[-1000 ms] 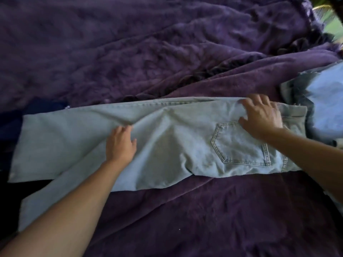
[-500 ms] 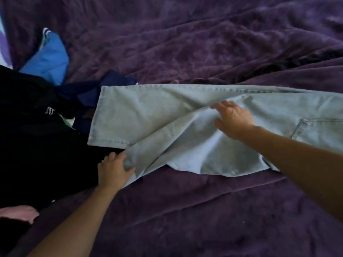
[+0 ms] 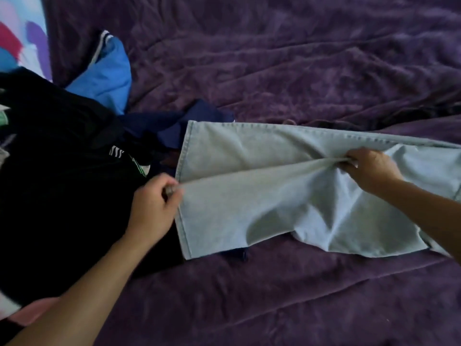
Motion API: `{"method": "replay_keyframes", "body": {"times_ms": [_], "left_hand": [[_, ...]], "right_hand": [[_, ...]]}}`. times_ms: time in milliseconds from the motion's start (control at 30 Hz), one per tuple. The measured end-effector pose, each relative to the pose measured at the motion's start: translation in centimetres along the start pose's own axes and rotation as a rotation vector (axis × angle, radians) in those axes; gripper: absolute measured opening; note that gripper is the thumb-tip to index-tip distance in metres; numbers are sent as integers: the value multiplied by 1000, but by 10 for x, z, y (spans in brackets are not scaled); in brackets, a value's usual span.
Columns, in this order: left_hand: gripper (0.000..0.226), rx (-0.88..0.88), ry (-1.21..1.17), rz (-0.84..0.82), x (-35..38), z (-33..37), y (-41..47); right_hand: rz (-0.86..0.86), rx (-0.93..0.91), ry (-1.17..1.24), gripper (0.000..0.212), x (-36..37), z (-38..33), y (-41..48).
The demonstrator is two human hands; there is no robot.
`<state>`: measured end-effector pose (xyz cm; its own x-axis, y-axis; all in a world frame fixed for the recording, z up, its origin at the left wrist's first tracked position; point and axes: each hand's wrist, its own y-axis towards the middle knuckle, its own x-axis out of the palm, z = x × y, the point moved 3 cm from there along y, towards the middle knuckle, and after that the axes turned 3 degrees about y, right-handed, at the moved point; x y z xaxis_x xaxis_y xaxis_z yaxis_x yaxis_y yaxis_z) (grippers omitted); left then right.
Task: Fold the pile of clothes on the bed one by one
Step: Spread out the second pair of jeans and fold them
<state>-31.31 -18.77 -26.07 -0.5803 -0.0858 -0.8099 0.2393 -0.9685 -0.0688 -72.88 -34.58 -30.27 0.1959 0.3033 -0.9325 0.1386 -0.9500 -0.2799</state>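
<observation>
Across the purple bed [image 3: 287,71], pale blue denim jeans [image 3: 249,211] run nine to three o'clock, left hand [image 3: 154,206] pinching the hem at nine, right hand [image 3: 369,168] pinching mid-leg fabric.

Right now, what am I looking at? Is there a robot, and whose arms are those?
No robot here. These are a person's two bare hands, seen from a camera worn on their head, looking down. Below them spreads a purple blanket. Across it lie pale blue jeans. The left hand pinches the hem of the nearer leg, and the right hand pinches the cloth farther along that leg. To the left sits a pile of dark clothes, with a bright blue top behind it.
</observation>
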Motion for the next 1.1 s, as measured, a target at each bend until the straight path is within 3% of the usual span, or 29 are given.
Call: {"method": "replay_keyframes", "body": {"times_ms": [133,300,400,467,567,633,733,900,1100], "left_hand": [[7,-41,-30,88,-3,7,107],[28,-305,-9,38,41,-12,170],[49,-457,112,-73,70,-23,136],[55,-469,183,-118,83,-23,100],[64,-437,169,-95,88,-16,77],[54,-405,84,-36,80,-15,82],[51,-286,101,8,59,-13,105],[52,-131,165,-54,39,27,118],[40,247,116,-112,62,171,104]], "right_hand": [[74,48,-30,29,-25,-14,48],[108,144,-9,41,-18,-24,78],[151,-8,-47,55,1,-38,49],[119,-150,-63,59,28,-52,13],[-72,-230,-143,63,78,-68,-29],[-174,-204,-185,63,108,-72,-36],[-203,-177,-221,66,128,-77,-29],[-269,-206,-133,66,116,-71,-26],[-76,6,272,50,58,-3,-62]]}}
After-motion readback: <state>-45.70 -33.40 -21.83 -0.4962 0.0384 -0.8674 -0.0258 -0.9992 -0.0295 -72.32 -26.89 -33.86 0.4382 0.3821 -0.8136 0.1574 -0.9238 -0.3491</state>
